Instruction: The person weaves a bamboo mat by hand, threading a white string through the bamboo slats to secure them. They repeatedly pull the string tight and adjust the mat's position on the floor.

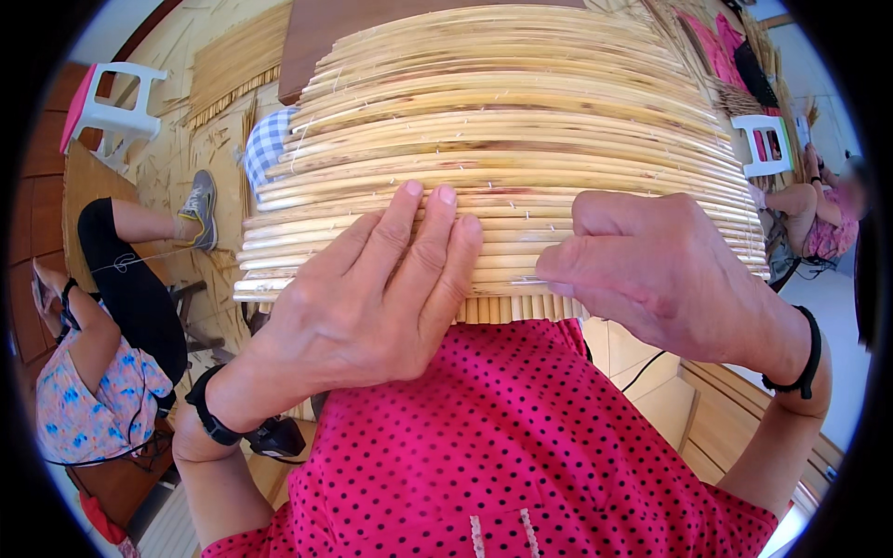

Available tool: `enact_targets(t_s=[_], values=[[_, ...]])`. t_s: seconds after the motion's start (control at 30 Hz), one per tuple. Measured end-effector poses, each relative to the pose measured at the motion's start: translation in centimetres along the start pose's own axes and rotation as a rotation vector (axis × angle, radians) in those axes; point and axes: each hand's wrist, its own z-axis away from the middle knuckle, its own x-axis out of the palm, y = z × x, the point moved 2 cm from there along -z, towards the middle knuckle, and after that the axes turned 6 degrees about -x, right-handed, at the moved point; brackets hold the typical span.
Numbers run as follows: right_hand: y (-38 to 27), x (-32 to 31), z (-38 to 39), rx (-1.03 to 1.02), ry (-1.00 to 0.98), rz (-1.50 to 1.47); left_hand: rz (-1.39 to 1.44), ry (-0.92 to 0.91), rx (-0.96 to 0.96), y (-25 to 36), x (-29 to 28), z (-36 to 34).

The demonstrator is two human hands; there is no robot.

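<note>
Reed mat point(521, 121), white stitches point(553, 227) in many rows, near edge seemingly unfinished; left hand point(372, 298) lies flat atop it, gripping nothing; right hand point(642, 270) pinches narrowly there, contents unclear.

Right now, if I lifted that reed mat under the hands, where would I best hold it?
Probably by its left and right edges, coming from both sides: the reed mat is wide, and its stalks run crosswise, ending at those edges. The near edge seems a poorer choice, with the left hand lying flat and the right hand pinching close to it.
</note>
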Motion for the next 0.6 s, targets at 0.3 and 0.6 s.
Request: enact_targets(t_s=[0.3, 0.6], values=[[0.1, -0.2, -0.8, -0.081, -0.025, 0.061, 0.017, -0.008, -0.015, -0.2, -0.1, 0.1], [-0.7, -0.6, -1.6, -0.086, -0.071, 0.066, 0.039, 0.015, -0.028, -0.4, 0.0, 0.4]])
